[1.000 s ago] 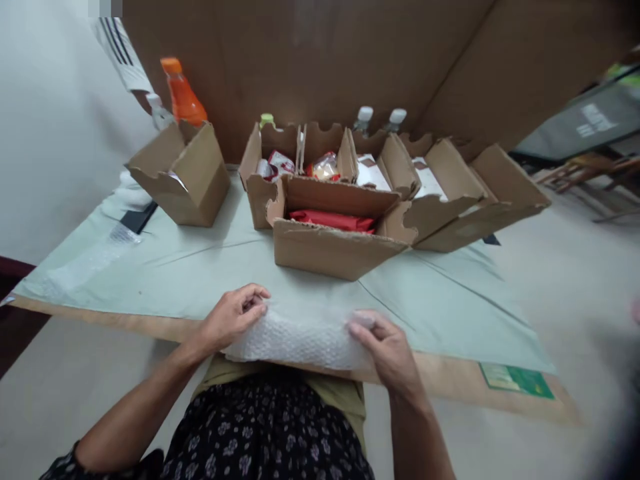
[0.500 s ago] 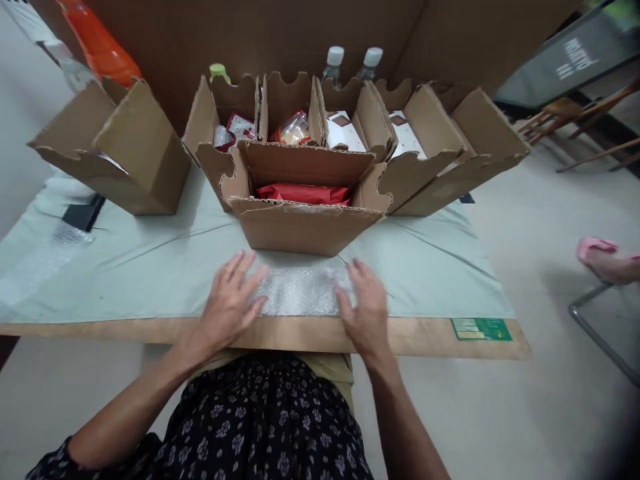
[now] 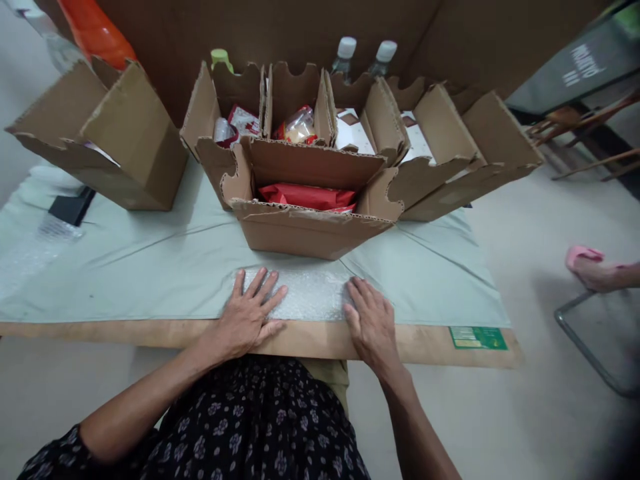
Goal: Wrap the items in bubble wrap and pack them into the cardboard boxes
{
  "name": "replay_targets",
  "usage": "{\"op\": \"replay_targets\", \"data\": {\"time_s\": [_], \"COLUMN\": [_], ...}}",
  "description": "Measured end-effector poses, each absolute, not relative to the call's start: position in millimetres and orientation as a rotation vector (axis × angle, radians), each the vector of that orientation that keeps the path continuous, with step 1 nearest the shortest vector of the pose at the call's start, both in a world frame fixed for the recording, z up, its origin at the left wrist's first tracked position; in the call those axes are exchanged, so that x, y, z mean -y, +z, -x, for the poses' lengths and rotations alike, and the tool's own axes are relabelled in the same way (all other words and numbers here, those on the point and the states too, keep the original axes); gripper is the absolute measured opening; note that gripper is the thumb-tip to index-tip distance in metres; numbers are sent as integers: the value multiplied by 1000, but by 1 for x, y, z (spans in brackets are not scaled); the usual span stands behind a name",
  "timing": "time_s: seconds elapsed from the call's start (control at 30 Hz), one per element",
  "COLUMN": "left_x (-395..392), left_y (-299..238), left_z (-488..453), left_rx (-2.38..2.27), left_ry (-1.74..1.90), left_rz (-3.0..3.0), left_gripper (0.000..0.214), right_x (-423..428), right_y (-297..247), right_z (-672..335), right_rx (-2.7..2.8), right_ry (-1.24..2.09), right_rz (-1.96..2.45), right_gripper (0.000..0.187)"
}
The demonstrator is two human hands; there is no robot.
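A flat piece of bubble wrap point(image 3: 313, 293) lies along the near edge of the cloth-covered table point(image 3: 430, 287). On its left end rests my left hand point(image 3: 250, 313), palm down with the fingers spread. My right hand point(image 3: 371, 320) lies at its right end, open, fingers extended and close together. Neither hand grips anything. Just beyond the bubble wrap stands a cardboard bin point(image 3: 315, 233), with a red packet point(image 3: 307, 195) inside it.
Behind it is a row of cardboard bins point(image 3: 440, 183) holding packets and white boxes. Another bin point(image 3: 150, 153) stands at left, near an orange bottle point(image 3: 97, 33). More bubble wrap point(image 3: 30, 260) and a black object point(image 3: 73, 205) lie at far left. A person's foot point(image 3: 595, 267) shows at right.
Both hands have come down onto the ends of the bubble wrap. My left hand's fingers are spread wider and lie flatter. The view has shifted slightly.
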State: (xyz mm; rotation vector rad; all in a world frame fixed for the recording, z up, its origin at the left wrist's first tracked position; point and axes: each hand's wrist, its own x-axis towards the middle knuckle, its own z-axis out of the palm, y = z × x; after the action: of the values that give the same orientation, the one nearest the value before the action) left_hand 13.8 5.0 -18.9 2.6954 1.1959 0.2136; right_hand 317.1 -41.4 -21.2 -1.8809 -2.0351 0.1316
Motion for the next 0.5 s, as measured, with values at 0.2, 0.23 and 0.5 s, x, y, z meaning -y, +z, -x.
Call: {"op": "replay_targets", "data": {"time_s": [0.2,0.23,0.5], "left_x": [-11,-13,-17], "left_y": [-13,-11,-6], "left_z": [13,19,23], "left_rx": [-1661,-1779,-1844], "left_ry": [574,609,758], "left_rz": [-2474,-2412,-2038], "left_gripper": [50,48,5], "right_x": [1,-5,16], "right_y": [-8,-9,5], "right_z": [-314,-311,-297], "right_rx": [1995,2022,1818], "right_ry": [55,76,505], "right_rz": [1790,1792,1787], "right_gripper": [32,30,18]}}
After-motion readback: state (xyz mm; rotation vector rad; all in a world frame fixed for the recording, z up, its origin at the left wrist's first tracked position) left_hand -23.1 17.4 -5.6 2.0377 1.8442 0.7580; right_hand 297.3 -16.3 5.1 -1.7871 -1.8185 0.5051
